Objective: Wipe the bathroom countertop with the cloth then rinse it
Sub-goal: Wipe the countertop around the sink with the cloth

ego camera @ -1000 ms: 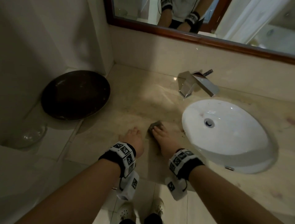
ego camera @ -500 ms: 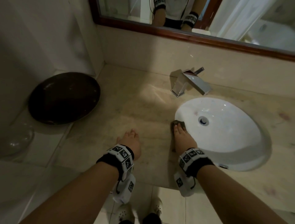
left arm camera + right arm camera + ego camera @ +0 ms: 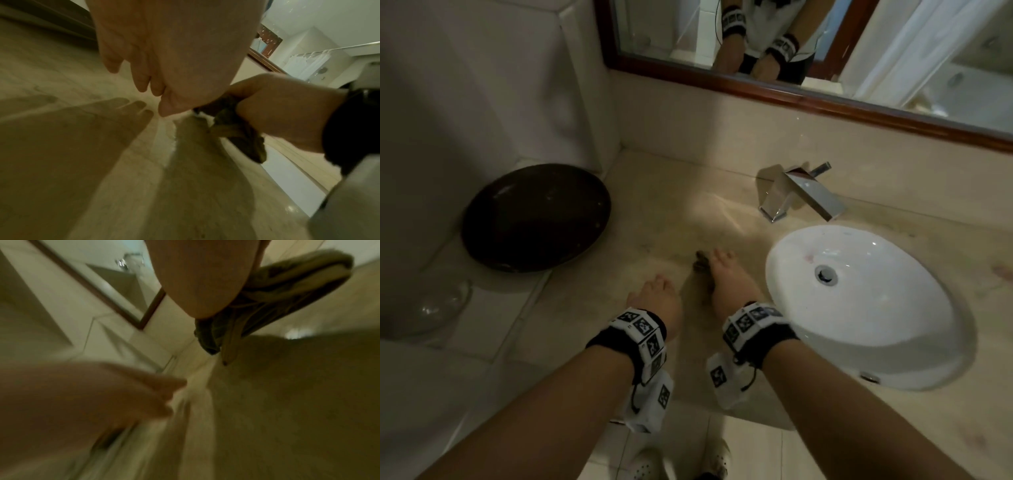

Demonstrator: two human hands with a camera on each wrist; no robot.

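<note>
1. Cloth lies bunched under your right hand, dark and crumpled, pressed onto the bench; its edge pokes out past your fingertips and on the side toward your left hand.
2. Your right hand grips that cloth: the left wrist view shows its fingers curled over the wad, with a loose fold trailing back toward your wrist.
3. Your left hand holds nothing. Its fingers are straight and close together, pointing down at the bench, and whether the tips touch the surface you cannot tell.
4. The two hands sit side by side, apart, with a strip of bare bench between them.
5. The white oval sink lies just beyond your right hand on its outer side, its rim close to your knuckles, and the drain sits in the bowl.
6. The chrome faucet stands ahead of your right hand, well past the cloth, its spout angled toward the sink.
7. A dark round dish rests ahead of your left hand and off to its outer side, well apart.
8. A clear glass bowl sits farther out on that same side, nearer to you than the dish.
9. The right wrist view is blurred, yet it shows the cloth folded beneath your hand.
</note>
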